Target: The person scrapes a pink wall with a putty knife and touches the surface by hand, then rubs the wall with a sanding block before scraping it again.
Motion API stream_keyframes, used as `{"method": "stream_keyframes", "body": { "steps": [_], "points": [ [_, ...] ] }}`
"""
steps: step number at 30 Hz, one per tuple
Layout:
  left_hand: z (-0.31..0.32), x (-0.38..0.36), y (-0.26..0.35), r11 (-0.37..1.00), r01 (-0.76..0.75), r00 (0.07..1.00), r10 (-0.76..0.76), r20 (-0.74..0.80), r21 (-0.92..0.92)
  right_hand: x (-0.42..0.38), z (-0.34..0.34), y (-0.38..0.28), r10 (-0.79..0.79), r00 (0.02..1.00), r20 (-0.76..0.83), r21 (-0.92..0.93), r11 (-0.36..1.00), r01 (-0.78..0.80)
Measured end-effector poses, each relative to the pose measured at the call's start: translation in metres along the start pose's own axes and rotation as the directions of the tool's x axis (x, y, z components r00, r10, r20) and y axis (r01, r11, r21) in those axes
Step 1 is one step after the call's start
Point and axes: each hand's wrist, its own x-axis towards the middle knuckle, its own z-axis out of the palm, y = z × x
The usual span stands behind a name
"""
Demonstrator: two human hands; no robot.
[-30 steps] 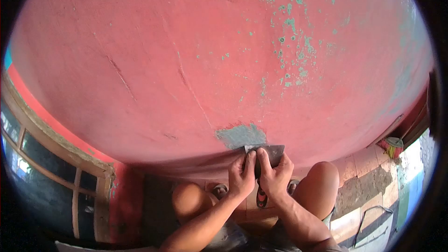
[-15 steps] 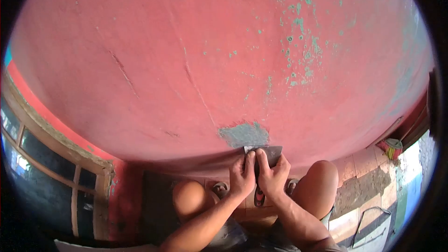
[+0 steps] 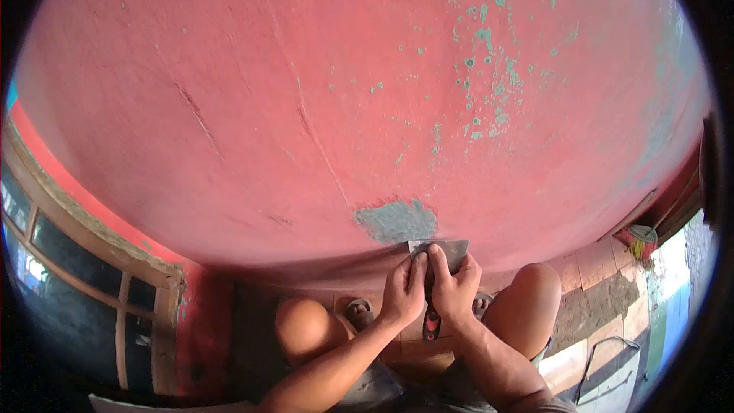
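Both hands grip a wide putty knife point(image 3: 456, 251) low against the pink wall point(image 3: 252, 122). My left hand point(image 3: 403, 294) is closed at the left side of its blade, thumb pressed on the metal. My right hand point(image 3: 457, 291) wraps the right side, its thumb also on the blade. The black and red handle points down between the wrists, partly hidden by the hands. Just above and left of the blade's top edge is a rough grey patch point(image 3: 396, 221) where the pink paint is gone.
Green-grey flaked spots point(image 3: 489, 69) and long cracks point(image 3: 200, 120) mark the wall. A window frame point(image 3: 122, 291) stands at the left. A broom point(image 3: 641, 242) leans at the right. My bent knees point(image 3: 527, 310) and sandalled feet point(image 3: 358, 311) are below, on a tiled floor point(image 3: 585, 271).
The putty knife and both hands have shifted slightly to the right relative to the grey patch. The grip stays the same, and the view has moved a little.
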Motion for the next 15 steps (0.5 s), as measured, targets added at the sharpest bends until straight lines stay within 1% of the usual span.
{"method": "stream_keyframes", "body": {
  "steps": [3, 6, 9, 12, 15],
  "points": [
    [0.009, -0.006, 0.002, 1.0, -0.007, 1.0, 0.006, -0.031, -0.025, 0.0, -0.006, 0.017, -0.003, 1.0, 0.014, 0.006, 1.0, 0.003],
    [0.009, -0.004, 0.009, 0.994, -0.106, 0.994, 0.107, 0.018, -0.039, 0.001, -0.006, 0.004, -0.085, 0.996, -0.003, 0.049, 0.995, 0.085],
    [0.016, 0.0, 0.017, 0.978, -0.123, 0.992, 0.12, -0.024, -0.171, 0.003, -0.004, -0.006, -0.122, 0.991, -0.051, 0.038, 0.992, 0.124],
    [0.023, 0.001, 0.018, 0.979, -0.106, 0.992, 0.092, -0.089, -0.175, 0.005, -0.003, -0.002, -0.137, 0.989, -0.057, 0.033, 0.99, 0.139],
    [0.023, 0.002, 0.022, 0.981, -0.162, 0.983, 0.151, -0.108, -0.103, 0.006, -0.004, -0.014, -0.113, 0.993, -0.017, 0.037, 0.993, 0.114]
  ]
}}
